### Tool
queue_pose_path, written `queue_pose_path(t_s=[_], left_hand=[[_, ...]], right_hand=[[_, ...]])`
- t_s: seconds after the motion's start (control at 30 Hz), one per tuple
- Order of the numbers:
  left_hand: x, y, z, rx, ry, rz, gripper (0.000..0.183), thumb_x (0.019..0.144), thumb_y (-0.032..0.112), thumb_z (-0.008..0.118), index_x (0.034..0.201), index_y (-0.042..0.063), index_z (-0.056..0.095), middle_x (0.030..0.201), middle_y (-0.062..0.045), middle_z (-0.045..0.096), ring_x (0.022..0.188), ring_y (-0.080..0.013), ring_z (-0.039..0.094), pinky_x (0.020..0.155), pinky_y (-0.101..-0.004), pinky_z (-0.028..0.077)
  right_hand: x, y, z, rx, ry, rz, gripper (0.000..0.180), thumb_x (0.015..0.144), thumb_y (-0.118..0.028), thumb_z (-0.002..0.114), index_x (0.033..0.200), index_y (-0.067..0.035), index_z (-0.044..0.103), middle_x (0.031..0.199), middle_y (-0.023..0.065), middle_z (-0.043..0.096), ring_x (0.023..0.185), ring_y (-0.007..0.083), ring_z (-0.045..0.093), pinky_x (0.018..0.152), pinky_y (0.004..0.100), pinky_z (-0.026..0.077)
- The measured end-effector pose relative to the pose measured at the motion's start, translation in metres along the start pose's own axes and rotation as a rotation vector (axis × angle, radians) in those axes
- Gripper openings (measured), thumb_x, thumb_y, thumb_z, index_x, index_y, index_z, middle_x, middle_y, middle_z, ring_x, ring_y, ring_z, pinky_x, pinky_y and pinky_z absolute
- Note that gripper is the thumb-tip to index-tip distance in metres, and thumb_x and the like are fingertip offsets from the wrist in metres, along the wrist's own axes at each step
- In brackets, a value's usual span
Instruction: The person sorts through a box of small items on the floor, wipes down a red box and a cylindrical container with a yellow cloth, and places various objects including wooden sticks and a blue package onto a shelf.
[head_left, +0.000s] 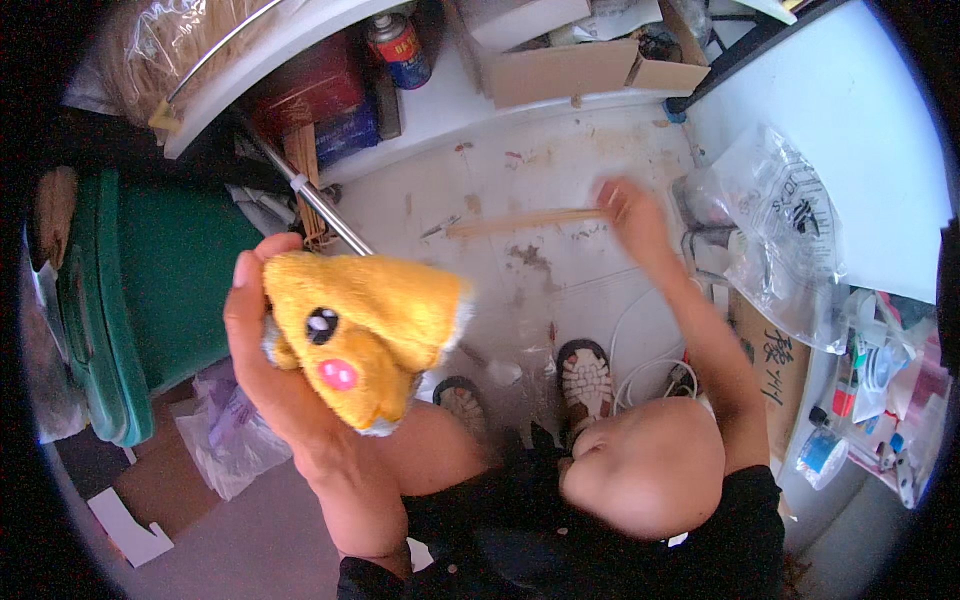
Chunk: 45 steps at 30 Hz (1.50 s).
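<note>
My left hand (262, 360) holds a yellow plush fabric piece (382, 322), with a black-and-white eye and a pink cheek spot showing. The cloth is folded, and pale edging shows along its rim. Farther off, over the floor, my right hand (634, 217) is blurred. Its fingers close around one end of some thin, light wooden sticks (532, 219), which stretch to the left. Near their far end is a small pointed grey object (441, 226), too blurred to name. Behind the plush piece a shiny metal pole (330, 210) slants down, its lower end hidden.
A green plastic bin (172, 270) stands at left beside a crumpled plastic bag (232, 442). Ahead, a low white shelf holds a spray can (400, 52) and an open cardboard box (570, 71). Clear plastic packaging (787, 232) and a white cable (652, 369) are at right.
</note>
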<state>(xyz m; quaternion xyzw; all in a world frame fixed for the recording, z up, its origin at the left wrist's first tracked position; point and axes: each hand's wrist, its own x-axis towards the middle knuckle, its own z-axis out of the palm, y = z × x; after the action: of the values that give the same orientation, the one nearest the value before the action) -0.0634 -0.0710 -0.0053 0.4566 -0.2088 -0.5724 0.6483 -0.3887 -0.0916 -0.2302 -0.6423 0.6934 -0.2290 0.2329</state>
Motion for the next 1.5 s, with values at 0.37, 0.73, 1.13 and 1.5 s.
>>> queue_pose_path(t_s=[0.37,0.73,1.13,1.5], left_hand=[[-0.022,0.006,0.013,0.031,-0.028,0.030,0.032,0.097,0.030,0.046,0.100,0.000,0.057,0.079,-0.008,0.061,0.072,-0.0201,0.064,0.068,-0.0333,0.054],[-0.006,0.013,-0.039,0.306,0.150,0.188,0.040,0.099,0.024,0.040,0.133,0.004,0.044,0.128,-0.015,0.054,0.108,-0.0293,0.058,0.094,-0.0415,0.050],[-0.015,-0.018,-0.003,0.509,0.046,0.177,0.043,0.100,0.024,0.036,0.139,0.005,0.036,0.139,-0.014,0.046,0.120,-0.0297,0.051,0.104,-0.0420,0.041],[-0.012,-0.019,-0.005,0.310,0.129,0.066,0.042,0.097,0.036,0.044,0.124,0.005,0.051,0.114,-0.008,0.060,0.094,-0.0230,0.061,0.082,-0.0394,0.053]], right_hand=[[-0.261,-0.043,-0.001,0.338,-1.131,-0.630,0.026,0.073,-0.021,0.070,0.091,-0.004,0.064,0.090,0.0151,0.063,0.088,0.0355,0.058,0.079,0.0454,0.047],[-0.140,0.011,0.092,0.439,0.195,0.079,0.017,0.074,-0.009,0.068,0.087,-0.001,0.060,0.088,0.0169,0.059,0.087,0.0359,0.056,0.080,0.0447,0.045],[-0.274,0.032,0.030,0.144,0.051,0.374,0.037,0.081,-0.021,0.067,0.114,-0.004,0.061,0.122,0.0175,0.058,0.116,0.0350,0.051,0.100,0.0433,0.040],[-0.322,0.086,-0.079,-0.599,0.242,0.653,0.060,0.069,-0.026,0.078,0.119,-0.001,0.055,0.119,0.0160,0.056,0.118,0.0361,0.045,0.096,0.0483,0.038]])
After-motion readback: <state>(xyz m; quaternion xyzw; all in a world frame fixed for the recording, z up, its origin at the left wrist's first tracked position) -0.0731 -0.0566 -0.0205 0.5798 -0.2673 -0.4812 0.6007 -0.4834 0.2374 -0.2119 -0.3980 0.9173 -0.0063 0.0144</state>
